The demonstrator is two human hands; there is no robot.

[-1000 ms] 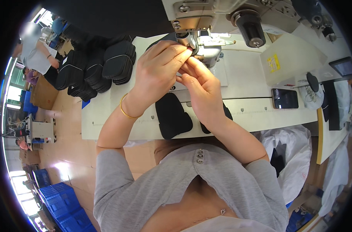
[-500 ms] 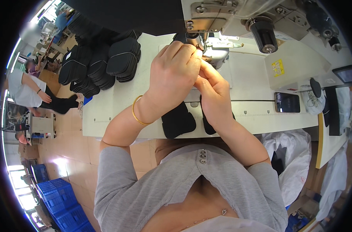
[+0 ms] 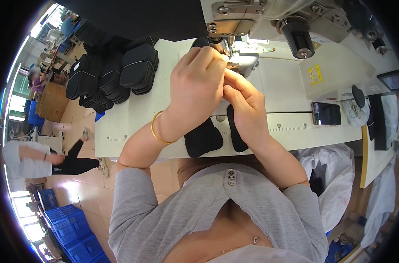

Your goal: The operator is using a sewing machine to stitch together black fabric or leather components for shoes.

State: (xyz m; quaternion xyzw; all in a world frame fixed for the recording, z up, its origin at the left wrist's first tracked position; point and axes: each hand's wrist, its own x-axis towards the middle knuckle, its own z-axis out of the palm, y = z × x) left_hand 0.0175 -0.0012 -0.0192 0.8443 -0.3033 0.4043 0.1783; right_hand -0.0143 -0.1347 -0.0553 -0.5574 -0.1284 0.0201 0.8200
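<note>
Both my hands meet close under the needle area of a sewing machine (image 3: 234, 52), below its lit head. My left hand (image 3: 197, 83), with a gold bangle at its wrist, is closed with bent fingers, back of the hand upward. Against it my right hand (image 3: 248, 103) pinches thumb and forefinger together. What the fingertips hold is hidden by the hands. A bit of a black piece (image 3: 200, 42) shows just beyond my left knuckles. Below my hands, near the table's front edge, lie a black rounded fabric pad (image 3: 203, 139) and a narrower-looking black pad (image 3: 237, 129), partly covered by my right hand.
Tied stacks of black pads (image 3: 139, 70) stand at the table's left. On the right are a phone (image 3: 326, 114) and a black thread spool holder (image 3: 298, 39). A white bag (image 3: 335, 175) hangs by the table. A person (image 3: 37, 158) walks at left, above blue crates (image 3: 72, 228).
My hands stay at the needle area; the right has turned slightly, uncovering more of the narrower pad. The walking person at left has moved lower in the picture.
</note>
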